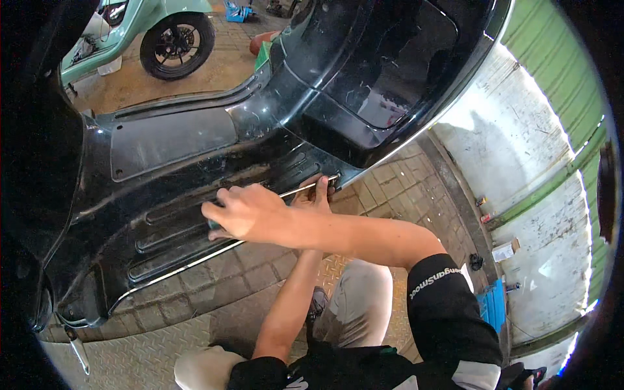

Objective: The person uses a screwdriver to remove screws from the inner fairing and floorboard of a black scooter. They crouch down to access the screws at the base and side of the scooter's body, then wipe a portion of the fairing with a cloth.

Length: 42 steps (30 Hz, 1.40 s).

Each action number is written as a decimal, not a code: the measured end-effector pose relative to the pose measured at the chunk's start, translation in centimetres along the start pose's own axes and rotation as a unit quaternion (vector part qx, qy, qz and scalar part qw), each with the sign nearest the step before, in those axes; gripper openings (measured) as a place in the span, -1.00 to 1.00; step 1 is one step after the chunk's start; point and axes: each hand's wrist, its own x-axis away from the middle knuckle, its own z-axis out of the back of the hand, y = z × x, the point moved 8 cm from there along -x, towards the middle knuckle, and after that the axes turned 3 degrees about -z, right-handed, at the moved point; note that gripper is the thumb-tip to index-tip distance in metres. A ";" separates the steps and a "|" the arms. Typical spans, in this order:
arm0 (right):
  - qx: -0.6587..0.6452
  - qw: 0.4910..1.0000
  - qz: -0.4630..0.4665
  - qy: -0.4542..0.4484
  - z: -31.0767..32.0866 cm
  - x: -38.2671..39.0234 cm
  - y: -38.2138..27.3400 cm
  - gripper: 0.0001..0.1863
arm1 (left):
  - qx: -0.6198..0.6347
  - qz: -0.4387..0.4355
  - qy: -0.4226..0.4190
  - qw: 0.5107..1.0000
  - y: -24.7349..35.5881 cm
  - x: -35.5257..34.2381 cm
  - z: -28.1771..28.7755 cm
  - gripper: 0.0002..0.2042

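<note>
My forearms cross over the side of a black scooter's footboard [195,175]. My right hand [244,211] is closed around the handle of a screwdriver [292,190], of which only a bit of green shows. Its thin metal shaft slants up to the right, to the outer rear corner of the footboard, below the black body panel [338,130]. At that corner my left hand [316,198] sits close to the shaft's tip, thumb up and fingers bent. What lies between those fingers is hidden.
A mint-green scooter with a black front wheel [177,47] stands at the far left. Paving bricks [416,182] and patterned metal plate [156,354] form the ground. A blue crate [492,304] and small white box [505,250] sit by the right wall. A white-handled tool [79,354] lies lower left.
</note>
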 end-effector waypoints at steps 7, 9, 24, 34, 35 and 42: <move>-0.269 0.939 -0.078 -0.201 3.1 -2.3 5.1 -0.50 | 0.056 -0.108 -0.039 0.992 0.9 -0.6 0.7 -0.88; -0.023 0.998 -0.010 -0.065 3.9 -1.5 3.2 -0.48 | 0.038 -0.144 -0.035 0.988 -0.1 -1.1 1.3 -0.87; -0.292 0.953 -0.024 -0.074 4.8 1.2 7.4 -0.59 | 0.023 -0.080 0.003 0.997 -1.5 -1.0 1.4 -0.84; -0.235 0.938 -0.139 -0.213 5.6 2.7 10.0 -0.54 | 0.041 -0.080 -0.001 0.996 -0.2 -2.1 1.0 -0.74; -0.229 0.938 -0.128 -0.225 5.3 2.7 9.7 -0.57 | 0.063 -0.056 -0.025 0.996 -1.1 -2.3 0.8 -0.75; -0.258 0.926 -0.154 -0.228 4.7 3.2 10.6 -0.67 | 0.198 -0.037 -0.053 0.978 -1.8 -1.3 -0.3 -0.77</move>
